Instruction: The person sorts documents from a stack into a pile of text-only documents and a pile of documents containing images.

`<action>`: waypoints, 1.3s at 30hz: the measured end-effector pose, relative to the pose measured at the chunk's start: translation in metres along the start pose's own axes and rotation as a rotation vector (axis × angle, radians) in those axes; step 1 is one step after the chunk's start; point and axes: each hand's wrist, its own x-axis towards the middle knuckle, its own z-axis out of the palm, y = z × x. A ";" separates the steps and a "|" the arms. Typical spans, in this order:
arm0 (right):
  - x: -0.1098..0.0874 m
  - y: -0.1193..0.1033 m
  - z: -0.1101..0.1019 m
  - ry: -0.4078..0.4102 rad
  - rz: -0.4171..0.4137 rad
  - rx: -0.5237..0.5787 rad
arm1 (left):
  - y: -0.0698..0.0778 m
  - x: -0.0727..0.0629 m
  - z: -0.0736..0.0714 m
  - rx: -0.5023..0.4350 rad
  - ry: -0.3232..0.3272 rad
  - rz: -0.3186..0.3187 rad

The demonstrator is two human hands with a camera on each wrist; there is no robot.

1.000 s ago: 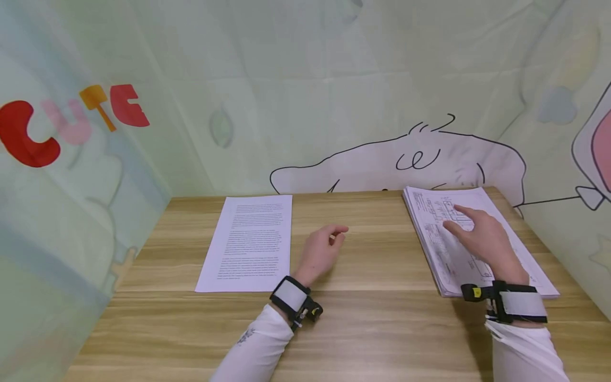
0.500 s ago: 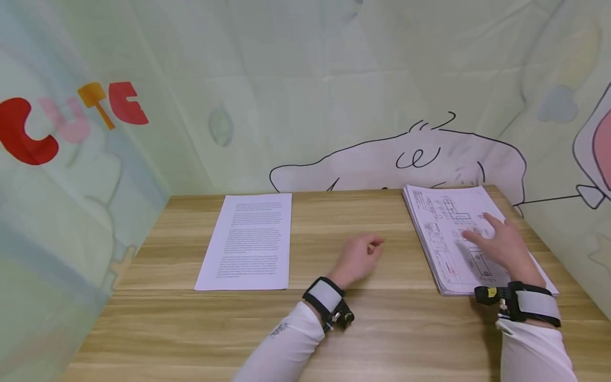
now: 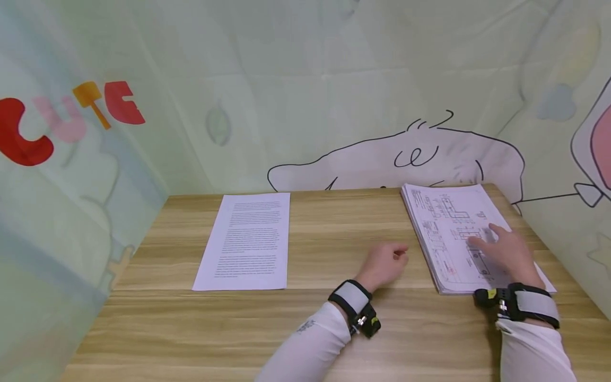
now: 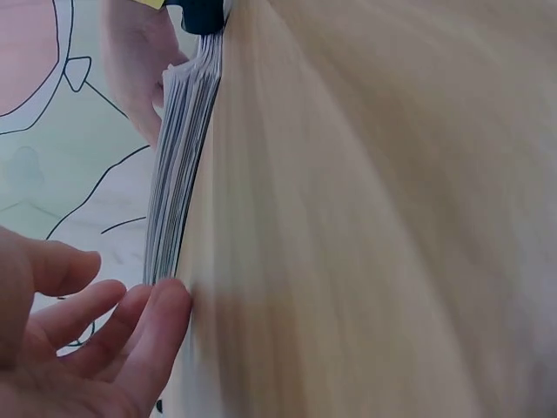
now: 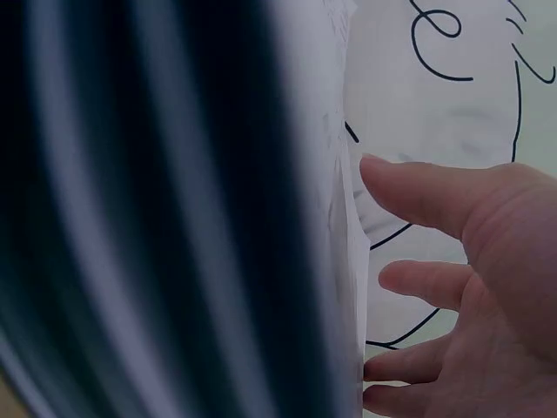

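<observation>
A thick stack of printed paper (image 3: pixel 444 233) lies at the right of the table, line drawings on its top sheet. Over its right part is my right hand (image 3: pixel 513 257), thumb and fingers apart and nothing held. In the right wrist view the lower fingertips (image 5: pixel 383 370) of this hand meet the top sheet or hover just off it; I cannot tell which. My left hand (image 3: pixel 384 265) is just left of the stack, low over the table, its fingers loosely bent around nothing. The left wrist view shows the stack's layered edge (image 4: pixel 180 165) beyond those fingertips (image 4: pixel 170 300).
A single sheet of typed text (image 3: pixel 245 239) lies flat at the left of the wooden table (image 3: pixel 334 212). A printed cloth backdrop (image 3: pixel 305 95) with cartoon drawings rises behind the table and along its sides.
My left hand has moved right across the table, from beside the typed sheet to near the stack. My right hand has shifted right and a little nearer to me over the stack.
</observation>
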 end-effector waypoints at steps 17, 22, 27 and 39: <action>0.000 -0.001 0.001 -0.006 -0.013 -0.013 | 0.030 0.009 0.030 -0.397 -0.133 -0.309; 0.000 -0.002 0.001 -0.009 -0.021 -0.034 | 0.032 0.011 0.032 -0.503 -0.103 -0.377; 0.001 -0.009 0.002 -0.014 -0.025 -0.051 | 0.031 0.013 0.033 -0.533 -0.089 -0.369; -0.002 -0.022 0.003 0.063 -0.042 -0.020 | 0.025 0.014 0.026 -0.547 -0.024 -0.290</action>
